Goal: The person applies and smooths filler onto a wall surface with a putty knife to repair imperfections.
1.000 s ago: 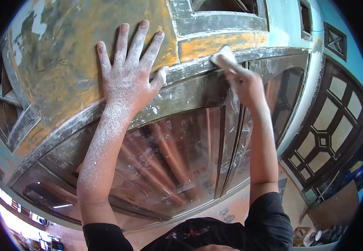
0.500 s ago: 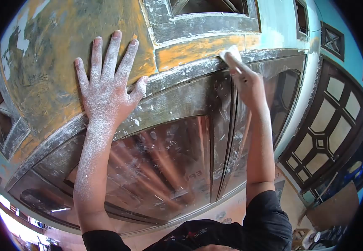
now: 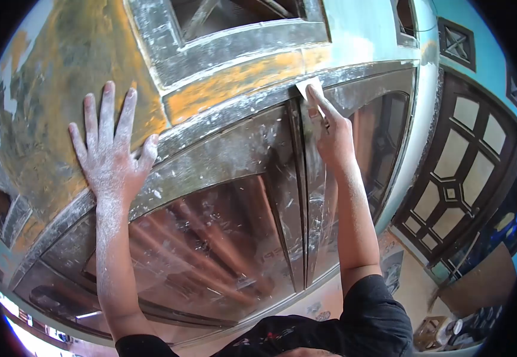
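Observation:
My left hand (image 3: 112, 163), dusted with white powder, rests flat with fingers spread on the patchy yellow and grey wall (image 3: 41, 131). Its heel lies over the upper edge of the worn dark wooden frame (image 3: 234, 119). My right hand (image 3: 336, 140) is closed on a small white sheet that looks like folded sandpaper (image 3: 307, 89). The index finger presses the sheet against the frame's curved top rail, just right of the upright post (image 3: 297, 160). The sheet's underside is hidden.
Below the rail are door panels with reddish, shiny panes (image 3: 211, 238). A vent opening (image 3: 240, 15) sits above. To the right stand a dark door (image 3: 455, 172) with pale panes, a brown board (image 3: 478, 279) and a wooden stool (image 3: 431, 333).
The view has shifted, so the wall and frame appear further left. My right hand has slid the sandpaper rightward along the rail, past the post. My left hand stays spread on the wall.

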Action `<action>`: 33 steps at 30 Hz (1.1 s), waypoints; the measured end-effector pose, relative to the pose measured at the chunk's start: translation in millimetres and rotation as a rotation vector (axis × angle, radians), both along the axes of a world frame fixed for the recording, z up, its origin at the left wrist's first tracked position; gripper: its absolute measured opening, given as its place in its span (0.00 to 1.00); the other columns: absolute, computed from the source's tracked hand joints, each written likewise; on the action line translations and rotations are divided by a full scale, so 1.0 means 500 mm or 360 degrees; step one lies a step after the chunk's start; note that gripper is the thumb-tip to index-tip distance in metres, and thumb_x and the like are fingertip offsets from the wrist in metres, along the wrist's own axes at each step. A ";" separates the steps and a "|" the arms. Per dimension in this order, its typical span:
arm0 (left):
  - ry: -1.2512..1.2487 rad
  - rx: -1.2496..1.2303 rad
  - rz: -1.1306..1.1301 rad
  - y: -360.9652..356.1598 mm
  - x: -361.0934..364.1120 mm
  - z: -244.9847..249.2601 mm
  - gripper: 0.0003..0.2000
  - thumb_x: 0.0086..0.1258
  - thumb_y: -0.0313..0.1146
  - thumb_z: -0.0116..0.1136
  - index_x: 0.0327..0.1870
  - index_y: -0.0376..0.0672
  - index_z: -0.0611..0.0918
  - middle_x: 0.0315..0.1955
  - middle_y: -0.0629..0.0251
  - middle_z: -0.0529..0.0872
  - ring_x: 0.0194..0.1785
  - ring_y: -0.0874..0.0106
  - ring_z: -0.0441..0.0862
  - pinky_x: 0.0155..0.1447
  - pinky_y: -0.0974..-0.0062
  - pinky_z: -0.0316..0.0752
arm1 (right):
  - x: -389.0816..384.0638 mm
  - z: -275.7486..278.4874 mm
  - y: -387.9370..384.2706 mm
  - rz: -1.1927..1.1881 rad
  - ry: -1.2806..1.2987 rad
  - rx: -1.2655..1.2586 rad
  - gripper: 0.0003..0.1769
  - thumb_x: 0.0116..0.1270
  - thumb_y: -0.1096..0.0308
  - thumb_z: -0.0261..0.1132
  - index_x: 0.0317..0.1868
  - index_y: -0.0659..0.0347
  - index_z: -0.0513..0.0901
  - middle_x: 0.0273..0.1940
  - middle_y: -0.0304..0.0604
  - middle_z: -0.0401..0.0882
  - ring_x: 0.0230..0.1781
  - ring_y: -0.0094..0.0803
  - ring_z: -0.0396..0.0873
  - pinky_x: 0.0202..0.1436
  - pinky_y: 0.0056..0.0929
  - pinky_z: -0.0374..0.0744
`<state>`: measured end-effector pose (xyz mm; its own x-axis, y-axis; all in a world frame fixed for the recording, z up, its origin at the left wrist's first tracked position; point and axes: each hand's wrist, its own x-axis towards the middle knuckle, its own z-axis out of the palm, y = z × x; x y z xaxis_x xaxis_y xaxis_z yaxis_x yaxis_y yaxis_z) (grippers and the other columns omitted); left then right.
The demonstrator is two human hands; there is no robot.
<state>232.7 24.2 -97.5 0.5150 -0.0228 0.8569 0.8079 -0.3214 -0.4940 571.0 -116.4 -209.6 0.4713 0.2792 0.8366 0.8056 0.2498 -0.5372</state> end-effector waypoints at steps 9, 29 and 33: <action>-0.0019 -0.0005 0.0009 -0.002 0.004 -0.003 0.43 0.66 0.48 0.65 0.85 0.62 0.62 0.86 0.67 0.53 0.88 0.54 0.48 0.84 0.34 0.43 | 0.040 0.054 0.020 -0.0139 -0.0064 0.0083 0.26 0.79 0.69 0.61 0.74 0.40 0.77 0.53 0.58 0.87 0.56 0.59 0.84 0.57 0.50 0.81; 0.0583 -0.0159 -0.0339 -0.080 0.353 -0.012 0.39 0.70 0.58 0.64 0.82 0.64 0.66 0.85 0.71 0.55 0.88 0.60 0.47 0.85 0.40 0.44 | 0.226 0.100 -0.017 -0.0509 0.0212 -0.0056 0.23 0.81 0.60 0.54 0.73 0.46 0.78 0.52 0.64 0.86 0.56 0.62 0.83 0.62 0.53 0.79; 0.0586 -0.0136 -0.0304 -0.077 0.362 -0.015 0.39 0.72 0.60 0.61 0.83 0.64 0.64 0.86 0.72 0.54 0.87 0.60 0.47 0.85 0.42 0.46 | 0.221 0.075 -0.025 -0.0528 0.0187 -0.0119 0.23 0.80 0.60 0.54 0.72 0.48 0.79 0.54 0.64 0.85 0.57 0.61 0.83 0.63 0.52 0.80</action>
